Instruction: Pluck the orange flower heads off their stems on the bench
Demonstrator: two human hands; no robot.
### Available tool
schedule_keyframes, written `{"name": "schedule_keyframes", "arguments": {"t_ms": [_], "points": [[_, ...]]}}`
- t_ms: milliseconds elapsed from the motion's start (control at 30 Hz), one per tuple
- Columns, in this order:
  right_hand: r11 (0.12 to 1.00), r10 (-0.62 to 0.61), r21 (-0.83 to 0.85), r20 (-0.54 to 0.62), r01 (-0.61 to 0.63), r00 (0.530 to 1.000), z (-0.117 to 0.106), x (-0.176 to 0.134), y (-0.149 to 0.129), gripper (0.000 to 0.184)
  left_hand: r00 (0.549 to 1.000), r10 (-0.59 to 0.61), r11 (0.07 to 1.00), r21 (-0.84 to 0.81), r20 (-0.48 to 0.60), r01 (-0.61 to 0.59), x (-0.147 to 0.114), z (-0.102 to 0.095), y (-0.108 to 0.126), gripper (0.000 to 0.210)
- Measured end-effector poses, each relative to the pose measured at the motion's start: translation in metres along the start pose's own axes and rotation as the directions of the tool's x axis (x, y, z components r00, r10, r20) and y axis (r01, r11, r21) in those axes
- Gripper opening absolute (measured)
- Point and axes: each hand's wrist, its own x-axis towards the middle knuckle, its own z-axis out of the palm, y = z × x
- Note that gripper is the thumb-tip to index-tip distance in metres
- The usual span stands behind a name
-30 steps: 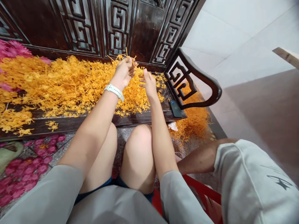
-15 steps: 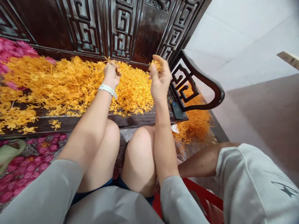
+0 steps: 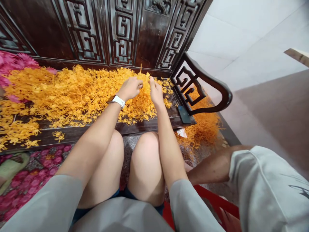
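Bright even daylight, soft shadows; wide-angle bending at edges; focus sharp, slight blur at borders.

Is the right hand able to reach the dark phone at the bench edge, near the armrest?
Probably yes. The right hand is at the orange flower pile, and the phone lies uncovered on the bench just to its right, with nothing between them.

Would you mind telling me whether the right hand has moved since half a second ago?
Yes. The right hand has come down from level with the bench armrest top to the orange flower pile, close to the left hand.
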Motion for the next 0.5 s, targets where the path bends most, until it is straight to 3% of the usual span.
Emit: {"name": "schedule_keyframes", "arguments": {"t_ms": [100,167,233,300,400,500], "points": [[0.997,-0.059,0.045,0.047,0.057,0.997,0.006,0.001,-0.002,0.055,0.993,0.005,0.996,-0.085,0.119,0.005,0.003,0.01,-0.002,0.015],[0.992,-0.125,0.037,0.054,0.124,0.991,0.006,0.001,-0.004,0.046,0.979,-0.067,0.958,-0.261,0.193,0.117,0.005,0.015,-0.004,0.011],[0.983,-0.184,0.017,0.019,0.183,0.983,0.004,0.0,-0.007,0.037,0.954,-0.186,0.828,-0.485,0.234,0.28,0.006,0.016,-0.005,0.008],[0.981,-0.196,0.011,0.038,0.195,0.98,0.002,-0.002,-0.011,0.032,0.926,-0.29,0.624,-0.685,0.242,0.375,0.007,0.012,-0.006,0.015],[0.993,-0.121,0.028,0.256,0.118,0.959,0.001,-0.006,-0.015,0.032,0.916,-0.361,0.414,-0.849,0.178,0.328,0.006,0.001,-0.003,0.019],[0.995,-0.091,0.067,0.42,0.069,0.903,0.006,-0.01,-0.015,0.035,0.929,-0.348,0.37,-0.891,0.128,0.262,0.006,-0.007,0.003,0.025]]}}
